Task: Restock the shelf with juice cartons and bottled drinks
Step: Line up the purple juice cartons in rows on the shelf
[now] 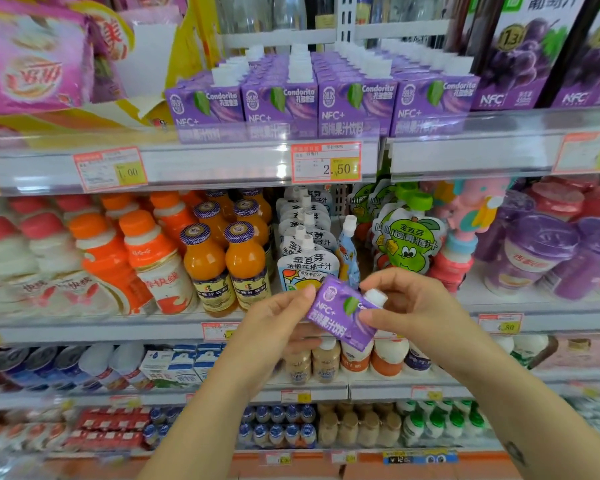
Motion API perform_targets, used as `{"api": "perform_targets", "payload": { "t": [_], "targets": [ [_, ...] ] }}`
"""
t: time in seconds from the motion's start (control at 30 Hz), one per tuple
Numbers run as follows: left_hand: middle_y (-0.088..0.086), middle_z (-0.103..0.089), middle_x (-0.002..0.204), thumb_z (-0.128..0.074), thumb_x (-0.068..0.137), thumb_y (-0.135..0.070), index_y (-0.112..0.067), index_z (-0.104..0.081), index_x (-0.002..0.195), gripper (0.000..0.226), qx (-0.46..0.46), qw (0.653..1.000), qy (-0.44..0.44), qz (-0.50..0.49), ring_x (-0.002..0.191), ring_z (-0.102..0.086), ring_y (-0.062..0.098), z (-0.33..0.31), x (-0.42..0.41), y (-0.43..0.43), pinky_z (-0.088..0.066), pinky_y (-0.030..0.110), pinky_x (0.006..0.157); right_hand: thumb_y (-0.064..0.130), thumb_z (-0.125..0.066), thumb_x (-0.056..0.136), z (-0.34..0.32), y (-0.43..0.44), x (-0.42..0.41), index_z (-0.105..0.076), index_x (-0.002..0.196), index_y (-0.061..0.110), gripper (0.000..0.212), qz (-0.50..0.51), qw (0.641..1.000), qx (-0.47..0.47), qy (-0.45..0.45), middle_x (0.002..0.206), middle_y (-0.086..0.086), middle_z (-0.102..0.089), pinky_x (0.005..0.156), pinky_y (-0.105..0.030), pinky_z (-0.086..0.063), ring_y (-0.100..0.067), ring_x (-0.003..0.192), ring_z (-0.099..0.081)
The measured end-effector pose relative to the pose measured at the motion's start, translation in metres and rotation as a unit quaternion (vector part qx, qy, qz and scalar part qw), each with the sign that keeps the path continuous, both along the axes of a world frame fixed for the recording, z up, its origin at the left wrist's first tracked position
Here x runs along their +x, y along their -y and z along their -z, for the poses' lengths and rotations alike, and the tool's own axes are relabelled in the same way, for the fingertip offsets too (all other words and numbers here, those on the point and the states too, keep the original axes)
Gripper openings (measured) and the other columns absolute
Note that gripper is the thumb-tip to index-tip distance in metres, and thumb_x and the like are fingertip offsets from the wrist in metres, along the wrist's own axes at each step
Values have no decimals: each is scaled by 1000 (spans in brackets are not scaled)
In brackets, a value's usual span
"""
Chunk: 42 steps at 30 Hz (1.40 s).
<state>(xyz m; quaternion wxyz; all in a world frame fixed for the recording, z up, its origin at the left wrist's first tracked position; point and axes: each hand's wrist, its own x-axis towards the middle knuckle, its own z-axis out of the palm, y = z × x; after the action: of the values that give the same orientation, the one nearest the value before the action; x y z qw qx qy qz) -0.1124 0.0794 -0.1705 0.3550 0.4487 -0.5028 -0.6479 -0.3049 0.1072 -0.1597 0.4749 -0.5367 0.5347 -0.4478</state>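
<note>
Carton held in the air: one purple juice carton (343,311) sits between both hands, in front of the middle shelf and touching no shelf. It is tilted, with its white cap (376,296) at the upper right end.

I record the left hand (278,327) grasping the carton's left end, thumb on the printed face and fingers curled behind it. The right hand (406,306) grips the cap end, thumb pressed on the front face and fingers arched over the cap.

On the upper shelf (205,164), matching purple cartons (319,102) stand upright in four packed rows, labels forward. A price tag (326,162) reading 2.50 is clipped to the shelf edge below them.

Behind the held carton, the middle shelf carries orange juice bottles (226,261) with purple caps. Just to their right is a file of white spouted pouches (305,244). The left and right margins of the view are blurred, so I cannot read the labels there.
</note>
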Motion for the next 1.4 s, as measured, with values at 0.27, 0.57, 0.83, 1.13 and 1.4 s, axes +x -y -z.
{"api": "perform_targets", "payload": {
  "t": [0.27,0.57,0.83,1.13,1.4],
  "targets": [
    [14,-72,104,-58,75,-46,-14,-65,113,50,129,987,-95,14,87,-72,28,-4,-1,-5,-60,32,70,0,-75,76,-3,-1,5,-64,98,29,38,-70,981,-140,-118,100,16,-65,86,-20,-52,-4,101,-64],
    [12,-69,109,-65,73,4,-10,-64,109,38,44,981,-186,-29,85,-69,18,0,3,-3,-58,26,69,43,-56,83,2,2,13,-62,116,20,41,62,995,47,66,99,2,-73,69,-26,-58,-10,82,-70],
    [5,-68,112,-65,70,-6,-20,-61,114,46,1,977,-209,-41,91,-67,14,-2,1,3,-58,29,78,31,-65,72,-13,4,16,-63,111,27,39,-29,998,-36,34,96,4,-74,67,-30,-57,-15,82,-68],
    [12,-72,104,-59,74,-36,-13,-68,109,43,139,973,-182,-22,84,-72,22,-12,4,10,-59,29,62,17,-73,80,-26,4,7,-65,110,37,37,-88,980,-133,-123,96,9,-72,73,-47,-56,-19,89,-67],
    [14,-72,102,-63,66,-9,-8,-69,101,35,114,959,-253,-62,87,-68,21,-17,1,18,-60,29,63,20,-69,70,-19,16,2,-62,116,22,47,-88,994,-27,56,114,3,-69,71,-25,-57,-14,98,-69]
  ]
}}
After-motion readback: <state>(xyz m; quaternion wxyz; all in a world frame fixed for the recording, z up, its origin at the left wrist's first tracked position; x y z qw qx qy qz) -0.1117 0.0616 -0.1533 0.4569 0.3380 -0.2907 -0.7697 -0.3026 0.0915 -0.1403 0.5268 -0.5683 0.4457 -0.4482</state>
